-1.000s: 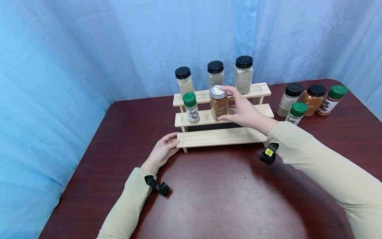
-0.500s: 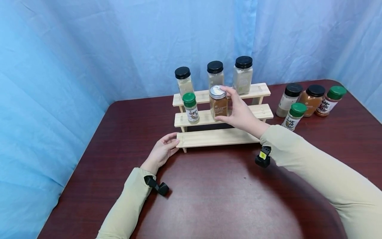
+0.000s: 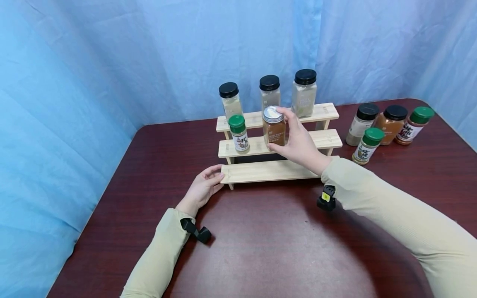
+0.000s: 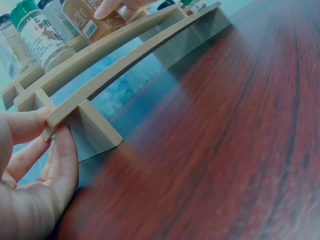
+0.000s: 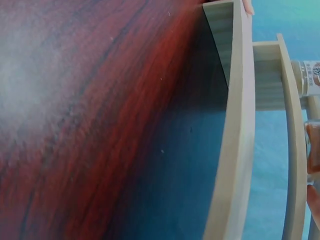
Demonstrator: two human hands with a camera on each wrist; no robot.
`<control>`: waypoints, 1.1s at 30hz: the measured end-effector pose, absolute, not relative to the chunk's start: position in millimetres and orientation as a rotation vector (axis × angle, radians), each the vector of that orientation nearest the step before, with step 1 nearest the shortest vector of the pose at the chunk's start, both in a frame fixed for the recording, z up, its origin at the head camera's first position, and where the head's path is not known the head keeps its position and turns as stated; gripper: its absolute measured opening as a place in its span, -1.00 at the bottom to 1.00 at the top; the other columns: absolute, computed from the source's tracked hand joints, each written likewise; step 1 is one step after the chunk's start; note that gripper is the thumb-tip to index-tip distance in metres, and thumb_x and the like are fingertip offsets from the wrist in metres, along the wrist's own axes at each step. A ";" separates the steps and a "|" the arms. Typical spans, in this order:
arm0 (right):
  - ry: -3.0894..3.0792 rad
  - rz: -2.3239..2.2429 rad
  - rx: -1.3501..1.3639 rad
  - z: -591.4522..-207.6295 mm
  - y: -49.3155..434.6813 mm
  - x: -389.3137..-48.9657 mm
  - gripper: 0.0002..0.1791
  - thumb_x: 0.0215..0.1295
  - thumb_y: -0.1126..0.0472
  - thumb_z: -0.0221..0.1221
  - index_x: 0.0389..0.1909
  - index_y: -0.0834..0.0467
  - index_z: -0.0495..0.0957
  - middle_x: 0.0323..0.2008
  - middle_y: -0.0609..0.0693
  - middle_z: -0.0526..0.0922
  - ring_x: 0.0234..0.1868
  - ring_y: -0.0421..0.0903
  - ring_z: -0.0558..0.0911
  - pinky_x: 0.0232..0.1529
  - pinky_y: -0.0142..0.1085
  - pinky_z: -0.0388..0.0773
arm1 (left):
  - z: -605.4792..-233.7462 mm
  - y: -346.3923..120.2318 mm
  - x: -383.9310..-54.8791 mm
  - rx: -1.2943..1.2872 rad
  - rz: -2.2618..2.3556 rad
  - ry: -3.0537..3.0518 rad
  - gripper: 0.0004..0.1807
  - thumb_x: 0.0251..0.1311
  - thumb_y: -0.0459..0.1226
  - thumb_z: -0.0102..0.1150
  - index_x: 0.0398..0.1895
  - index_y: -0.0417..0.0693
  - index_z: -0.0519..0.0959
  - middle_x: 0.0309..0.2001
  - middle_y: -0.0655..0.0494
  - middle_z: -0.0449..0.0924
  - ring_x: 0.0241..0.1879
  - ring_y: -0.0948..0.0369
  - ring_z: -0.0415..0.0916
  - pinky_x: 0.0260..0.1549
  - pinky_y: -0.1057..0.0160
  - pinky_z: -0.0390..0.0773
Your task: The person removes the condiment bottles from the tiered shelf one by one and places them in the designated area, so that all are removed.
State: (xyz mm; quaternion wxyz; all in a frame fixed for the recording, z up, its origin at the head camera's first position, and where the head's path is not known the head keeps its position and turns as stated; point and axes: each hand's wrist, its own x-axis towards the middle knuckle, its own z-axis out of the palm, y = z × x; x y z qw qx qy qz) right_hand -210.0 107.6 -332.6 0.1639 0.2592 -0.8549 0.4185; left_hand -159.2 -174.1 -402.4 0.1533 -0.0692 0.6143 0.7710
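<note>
A three-step wooden rack (image 3: 272, 171) stands on the dark red table. My left hand (image 3: 203, 188) pinches the left end of its lowest shelf between thumb and fingers, as the left wrist view shows closely. On the middle shelf, my right hand (image 3: 302, 142) grips a spice jar (image 3: 275, 131) with a silver lid and reddish-brown powder, fingers at its right side and lid. The jar is upright and seems to rest on the shelf. Left of it on that shelf stands a green-capped shaker (image 3: 239, 134). In the right wrist view only a bit of the right hand (image 5: 314, 202) shows.
Three black-lidded jars, the rightmost a square jar (image 3: 304, 95), line the top shelf. Right of the rack stand a black-capped shaker (image 3: 361, 124), a brown jar (image 3: 390, 124), a green-capped red bottle (image 3: 413, 126) and a small green-capped shaker (image 3: 367, 147). Blue curtain (image 3: 186, 54) hangs behind.
My right wrist and forearm have shifted slightly left and down, uncovering the small green-capped shaker at right. The jar stays nearly in place in the right hand; the left hand keeps its hold.
</note>
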 end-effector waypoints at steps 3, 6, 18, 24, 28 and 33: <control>-2.409 1.188 0.742 -333.4 106.1 -209.1 0.02 -0.07 0.33 0.43 0.34 0.03 -0.01 0.21 0.28 0.29 0.19 0.19 0.39 0.15 0.07 0.37 | -401.4 -173.9 -158.8 -0.202 2.213 1.764 -0.49 0.34 -0.48 -0.08 0.35 -0.30 0.17 -0.36 0.24 0.51 -0.39 0.40 0.54 -0.32 0.46 0.52; -2.390 1.189 0.742 -334.9 105.6 -207.9 0.02 -0.08 0.33 0.43 0.34 0.04 -0.01 0.21 0.29 0.29 0.18 0.18 0.39 0.14 0.07 0.37 | -401.0 -173.7 -158.3 -0.210 2.213 1.764 -0.49 0.33 -0.48 -0.08 0.34 -0.30 0.17 -0.36 0.25 0.51 -0.39 0.40 0.54 -0.32 0.46 0.52; -2.349 1.285 0.699 -340.7 110.3 -197.7 0.03 -0.10 0.35 0.43 0.34 -0.01 0.02 0.22 0.29 0.25 0.07 0.14 0.39 -0.04 0.02 0.45 | -401.4 -172.1 -158.1 -0.203 2.205 1.781 -0.50 0.33 -0.48 -0.08 0.34 -0.29 0.18 -0.36 0.27 0.51 -0.38 0.41 0.54 -0.33 0.46 0.52; -2.343 1.312 0.693 -346.5 118.3 -183.8 0.04 -0.13 0.40 0.44 0.35 0.07 0.01 0.22 0.29 0.26 0.05 0.14 0.35 -0.05 0.08 0.47 | -402.2 -171.9 -157.4 -0.210 2.220 1.754 -0.52 0.32 -0.49 -0.05 0.30 -0.27 0.23 -0.37 0.26 0.52 -0.40 0.40 0.55 -0.35 0.46 0.53; -2.303 1.374 0.703 -349.6 124.6 -175.8 0.06 -0.15 0.48 0.42 0.34 0.12 -0.01 0.26 0.28 0.21 0.14 0.15 0.35 -0.04 0.14 0.47 | -402.6 -172.6 -157.9 -0.212 2.212 1.768 -0.51 0.33 -0.49 -0.06 0.32 -0.29 0.21 -0.37 0.26 0.51 -0.39 0.41 0.54 -0.35 0.46 0.52; -2.284 1.425 0.677 -350.3 135.6 -168.1 0.09 -0.14 0.51 0.40 0.36 0.12 -0.07 0.27 0.22 0.21 0.25 0.10 0.31 0.06 0.09 0.44 | -400.5 -172.7 -157.8 -0.220 2.205 1.782 -0.50 0.33 -0.48 -0.07 0.34 -0.30 0.18 -0.37 0.27 0.49 -0.39 0.41 0.52 -0.34 0.46 0.51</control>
